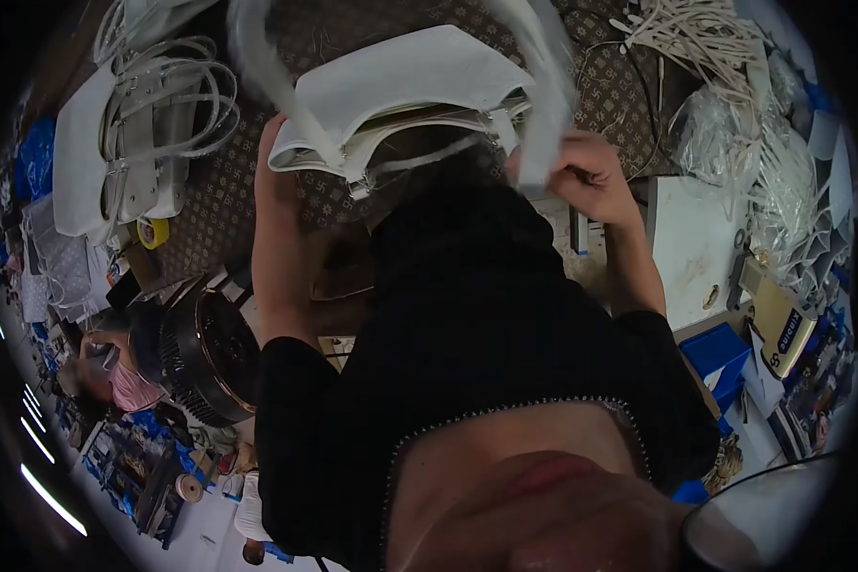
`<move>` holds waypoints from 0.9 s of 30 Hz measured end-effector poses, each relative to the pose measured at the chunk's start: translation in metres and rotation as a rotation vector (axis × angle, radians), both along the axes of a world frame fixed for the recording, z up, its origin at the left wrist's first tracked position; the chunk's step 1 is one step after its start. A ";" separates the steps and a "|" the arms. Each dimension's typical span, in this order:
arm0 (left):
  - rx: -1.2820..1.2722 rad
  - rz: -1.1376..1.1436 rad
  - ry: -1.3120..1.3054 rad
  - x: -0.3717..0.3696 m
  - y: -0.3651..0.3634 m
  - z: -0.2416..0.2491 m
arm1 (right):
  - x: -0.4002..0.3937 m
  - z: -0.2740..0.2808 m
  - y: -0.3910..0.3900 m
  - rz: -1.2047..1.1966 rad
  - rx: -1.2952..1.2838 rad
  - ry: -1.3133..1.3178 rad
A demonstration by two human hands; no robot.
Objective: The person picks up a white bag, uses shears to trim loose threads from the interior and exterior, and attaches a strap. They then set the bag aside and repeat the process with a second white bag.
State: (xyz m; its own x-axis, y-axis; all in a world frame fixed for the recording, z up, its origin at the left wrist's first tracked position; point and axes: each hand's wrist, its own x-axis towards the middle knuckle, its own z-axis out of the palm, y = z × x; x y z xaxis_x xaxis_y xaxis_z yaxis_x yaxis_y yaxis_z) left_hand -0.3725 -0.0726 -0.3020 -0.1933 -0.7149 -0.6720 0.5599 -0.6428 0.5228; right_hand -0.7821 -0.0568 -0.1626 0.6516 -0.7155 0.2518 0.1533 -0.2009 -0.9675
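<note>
A white handbag (415,81) lies across the patterned surface before me, its opening towards my body. Two pale straps rise from it, blurred by motion: a left strap (257,57) and a right strap (548,105). Metal fittings (357,181) show at the base of the left strap. My left hand (274,133) is closed on the bag's left end, its fingers mostly hidden behind the bag. By the lower end of the right strap, my right hand (586,172) has its fingers curled in a pinch against the strap.
White bags with clear-covered handles (143,143) are stacked at the left, near a yellow tape roll (153,232). A black fan (210,353) stands lower left. Bundled white straps (696,38), plastic wrap (715,133) and a blue bin (715,357) are on the right. Two people are in the background.
</note>
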 end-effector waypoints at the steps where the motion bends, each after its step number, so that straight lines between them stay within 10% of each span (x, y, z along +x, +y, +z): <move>1: 0.008 0.067 0.029 0.007 -0.004 -0.015 | 0.001 -0.001 -0.001 0.080 0.021 0.084; 5: -0.080 0.024 -0.225 0.026 -0.022 -0.024 | 0.003 -0.011 -0.011 0.119 0.188 0.176; 7: -0.420 -0.179 0.194 0.072 -0.040 -0.107 | 0.007 -0.020 -0.017 -0.346 0.338 0.168; 9: -0.570 -0.125 -0.124 0.076 -0.046 -0.117 | 0.007 -0.017 -0.026 -0.370 0.254 0.222; 11: -0.400 -0.023 0.296 0.072 -0.057 -0.116 | 0.019 0.004 -0.028 -0.275 0.214 0.119; 13: -0.061 0.337 0.031 0.048 -0.059 -0.087 | 0.034 0.014 -0.021 -0.175 0.154 0.098; 19: 0.048 0.452 -0.145 0.027 -0.067 -0.043 | 0.059 -0.050 -0.034 -0.447 -0.481 0.641; 24: 0.198 0.402 -0.274 0.038 -0.056 -0.041 | 0.036 -0.042 -0.063 -0.672 -0.265 0.243; 27: -0.521 -0.285 -0.090 0.061 -0.032 -0.061 | 0.027 -0.036 -0.073 -0.597 -0.264 0.555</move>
